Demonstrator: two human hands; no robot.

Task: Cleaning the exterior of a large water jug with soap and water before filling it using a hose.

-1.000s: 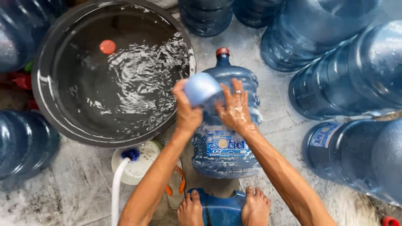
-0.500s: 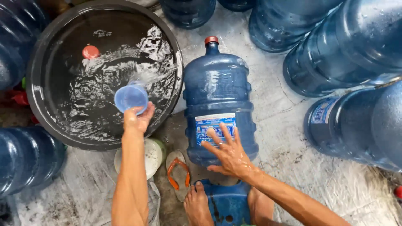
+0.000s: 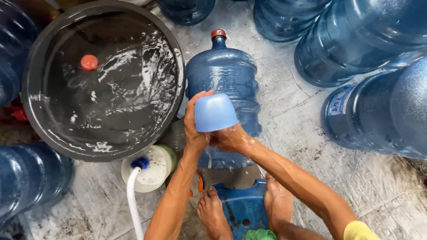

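A large blue water jug (image 3: 224, 73) with a red cap lies on the wet floor in front of me. My left hand (image 3: 195, 122) grips a small light-blue cup (image 3: 215, 112), tipped upside down over the jug's lower body. Just beneath the cup, my right hand (image 3: 231, 138) rests on the wet side of the jug, its fingers partly hidden by the cup. Left of the jug stands a big black basin (image 3: 35, 133) holding rippling water, with a red cap (image 3: 89, 62) floating in it.
Several more blue jugs (image 3: 369, 106) lie at the right, top and left edges. A white container with a blue-tipped white hose (image 3: 133, 195) sits below the basin. My bare feet flank a low blue stool (image 3: 242, 209).
My left hand brought the cup from over the basin back over the jug and turned it upside down. My right hand slid up the jug to just under the cup.
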